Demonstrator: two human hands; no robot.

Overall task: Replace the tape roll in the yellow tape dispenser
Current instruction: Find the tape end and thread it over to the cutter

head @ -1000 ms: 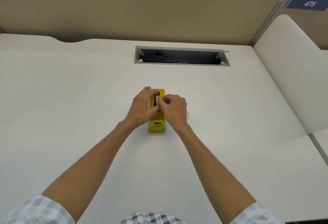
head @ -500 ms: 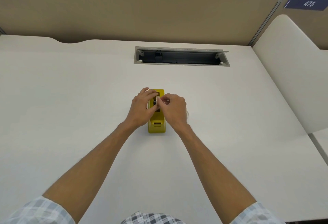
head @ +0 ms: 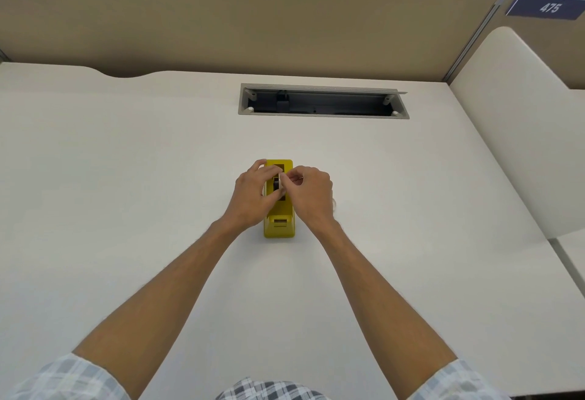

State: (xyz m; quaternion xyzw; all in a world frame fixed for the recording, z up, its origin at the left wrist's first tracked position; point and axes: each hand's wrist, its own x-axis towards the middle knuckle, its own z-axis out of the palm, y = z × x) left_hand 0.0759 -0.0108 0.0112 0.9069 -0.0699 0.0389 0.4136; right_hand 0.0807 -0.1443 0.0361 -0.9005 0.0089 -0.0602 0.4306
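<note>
We work at a pale cream counter (head: 126,209) with a small yellow plastic tape dispenser (head: 279,228) standing near its middle, well short of the far edge where a long grey metal cable slot (head: 323,101) is let into the surface. The dispenser's cutter end points toward us and its open roll well faces up.

Our left hand (head: 251,198) curls around the left wall of the dispenser, thumb low and the fingers (head: 264,169) hooked over the top rim, so it is clenched on the body and steadying it. Our right hand (head: 311,192) comes in from the right, its fingers pinched together over the well on a small pale piece that we take to be the tape roll (head: 279,185) or its end; the dark hub shows just beneath. Whether the roll sits fully on its seat we cannot tell, because both hands cover most of the well.

A faint clear object (head: 333,203) peeks out behind the right hand on the counter, too hidden to name.

As we judge it, the task is in its middle or late part: a roll is at the well and both hands are occupied with it. What seems left is to settle the hub in its slots, draw the free end forward to the cutter, and let go.
</note>
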